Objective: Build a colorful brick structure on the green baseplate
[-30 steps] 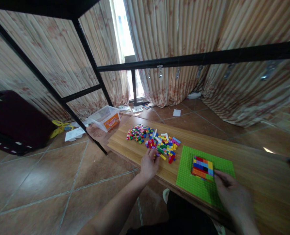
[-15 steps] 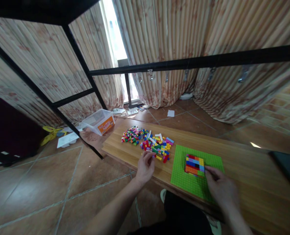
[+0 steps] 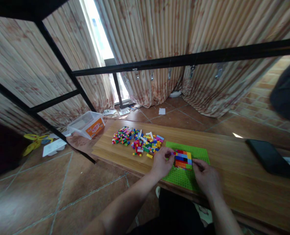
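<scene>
A block of coloured toy bricks [image 3: 183, 159], with red, blue, yellow and orange rows, sits on the green baseplate [image 3: 181, 183]. My left hand [image 3: 161, 163] is at the block's upper left corner, thumb and finger pinched on a small brick [image 3: 173, 153] that looks red or purple, partly covered by the fingertips. From the other side my right hand [image 3: 207, 178] grips the block's right edge with bent fingers. Left of the baseplate, loose toy bricks [image 3: 147, 140] lie in a mixed heap beside a pile of smaller ones [image 3: 123, 134].
All this stands on a long wooden bench [image 3: 223, 160]. A dark phone-like slab [image 3: 269, 158] lies at its right end. A clear plastic box [image 3: 86, 125] with an orange label is past the left end. A black metal frame bar [image 3: 159, 63] crosses ahead, before curtains [image 3: 147, 29].
My left hand has gone from the loose heap rightward to the brick block, carrying a small brick. My right hand stays at the block's right edge. The view has turned right.
</scene>
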`<state>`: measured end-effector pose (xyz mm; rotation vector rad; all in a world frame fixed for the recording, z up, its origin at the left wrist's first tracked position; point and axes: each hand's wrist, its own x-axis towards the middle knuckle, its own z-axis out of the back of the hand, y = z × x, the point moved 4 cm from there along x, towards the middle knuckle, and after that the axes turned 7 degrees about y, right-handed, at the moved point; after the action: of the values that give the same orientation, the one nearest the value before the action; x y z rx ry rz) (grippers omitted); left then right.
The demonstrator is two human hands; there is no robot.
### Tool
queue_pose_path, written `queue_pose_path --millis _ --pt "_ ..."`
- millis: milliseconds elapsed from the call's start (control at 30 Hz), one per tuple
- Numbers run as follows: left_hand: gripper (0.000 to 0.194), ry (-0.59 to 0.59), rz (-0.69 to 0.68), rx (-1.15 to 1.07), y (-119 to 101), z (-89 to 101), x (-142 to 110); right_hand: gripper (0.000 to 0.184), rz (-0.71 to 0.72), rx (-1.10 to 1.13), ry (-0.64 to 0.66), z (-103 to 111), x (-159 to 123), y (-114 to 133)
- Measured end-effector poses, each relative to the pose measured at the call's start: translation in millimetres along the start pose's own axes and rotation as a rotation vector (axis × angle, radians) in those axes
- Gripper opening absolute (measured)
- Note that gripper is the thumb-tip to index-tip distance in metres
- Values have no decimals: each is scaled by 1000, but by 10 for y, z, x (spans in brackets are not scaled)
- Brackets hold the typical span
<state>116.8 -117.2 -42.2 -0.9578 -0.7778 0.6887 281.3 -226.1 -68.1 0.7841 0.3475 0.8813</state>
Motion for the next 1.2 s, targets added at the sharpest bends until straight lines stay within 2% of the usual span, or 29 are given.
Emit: queue_pose_path --millis 133,367,600,767,967,1200 --pt "13 47 6 36 -34 -72 70 42 51 -12 -22 -18 -1 14" --pt "13 93 -26 195 -107 -124 125 41 53 -15 -36 -45 13 9" --pt "13 123 -62 236 -172 -191 136 41 57 -14 -46 -55 8 17" --pt "13 109 -69 268 -150 -191 206 39 65 -29 -46 -66 15 8" --pt "15 158 -72 307 -110 -214 327 38 81 -18 -53 -61 17 25" --pt "12 146 -95 309 -158 -181 321 38 56 28 -89 -18 14 57"
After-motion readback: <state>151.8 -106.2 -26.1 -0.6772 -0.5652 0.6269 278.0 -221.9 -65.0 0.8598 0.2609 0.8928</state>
